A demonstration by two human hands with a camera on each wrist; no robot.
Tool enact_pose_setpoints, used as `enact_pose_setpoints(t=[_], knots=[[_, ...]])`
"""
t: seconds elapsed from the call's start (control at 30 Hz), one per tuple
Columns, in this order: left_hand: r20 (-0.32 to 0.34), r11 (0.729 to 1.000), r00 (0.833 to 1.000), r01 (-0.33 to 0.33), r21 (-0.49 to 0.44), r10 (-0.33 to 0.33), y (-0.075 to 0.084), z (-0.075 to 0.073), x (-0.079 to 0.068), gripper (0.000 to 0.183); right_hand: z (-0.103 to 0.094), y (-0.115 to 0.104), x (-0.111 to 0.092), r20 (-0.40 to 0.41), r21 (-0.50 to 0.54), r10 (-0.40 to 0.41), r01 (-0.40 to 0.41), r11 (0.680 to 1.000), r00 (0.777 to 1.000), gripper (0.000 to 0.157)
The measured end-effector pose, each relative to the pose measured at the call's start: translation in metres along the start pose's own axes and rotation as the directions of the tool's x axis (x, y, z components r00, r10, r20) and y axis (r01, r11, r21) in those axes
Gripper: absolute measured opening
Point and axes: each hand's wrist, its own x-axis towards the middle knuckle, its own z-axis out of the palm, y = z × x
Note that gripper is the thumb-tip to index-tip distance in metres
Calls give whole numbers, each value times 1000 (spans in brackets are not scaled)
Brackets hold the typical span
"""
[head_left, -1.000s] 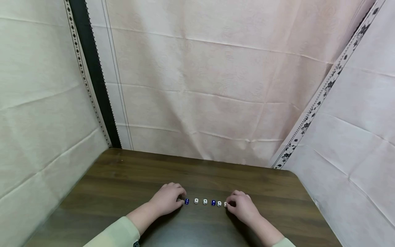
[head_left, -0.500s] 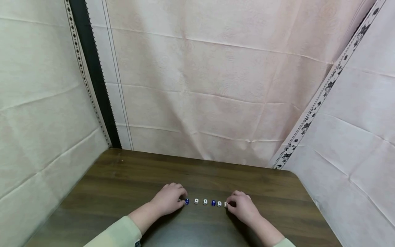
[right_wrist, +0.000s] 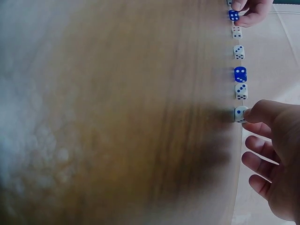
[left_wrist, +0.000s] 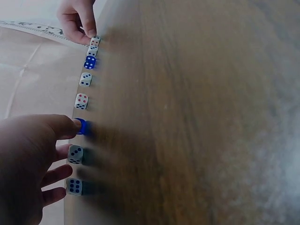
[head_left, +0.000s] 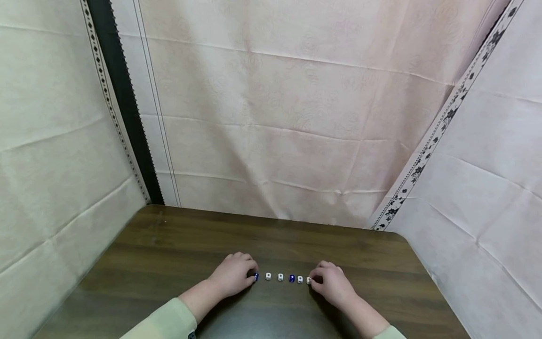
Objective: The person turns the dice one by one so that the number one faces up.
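Observation:
A row of small dice, mostly white with two blue ones, lies across the wooden table (head_left: 271, 310). My left hand (head_left: 233, 275) pinches a blue die (left_wrist: 82, 126) between thumb and forefinger, though the forefinger is mostly hidden in the left wrist view. Beside that hand's other fingers stand two more white dice, one showing three (left_wrist: 75, 153) and one showing six (left_wrist: 74, 186); the head view hides both. At the right end of the row, my right hand (head_left: 332, 282) pinches a white die (right_wrist: 239, 114). Its remaining fingers are loosely bent.
Between the hands stand a white die (head_left: 268, 276), another white die (head_left: 280, 277), a second blue die (head_left: 291, 278) and a white die (head_left: 300, 279) near the right hand. Pale cloth (head_left: 271, 117) hangs behind the table and at both sides.
My left hand has shifted slightly right and now covers more of the blue die. The white die left of it has gone out of sight behind the fingers. My right hand stays on its die.

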Motion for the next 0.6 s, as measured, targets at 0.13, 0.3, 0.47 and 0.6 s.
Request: enact_pose_setpoints(t=[0.13, 0.3, 0.47, 0.6], knots=[[-4, 1000, 1000, 2, 1, -2, 1, 0, 0, 9, 0, 0, 0, -4, 2, -4, 4, 1000, 1000, 5], [-5, 1000, 1000, 6, -2, -6, 3, 0, 0, 9, 0, 0, 0, -1, -4, -10, 10, 1000, 1000, 5], [-13, 1000, 1000, 8, 11, -8, 3, 1, 0, 8, -1, 0, 0, 8, 3, -5, 5, 1000, 1000, 4], [-18, 1000, 1000, 5, 19, -5, 3, 1, 0, 8, -1, -2, 0, 3, 1, 1, -1, 1000, 1000, 5]])
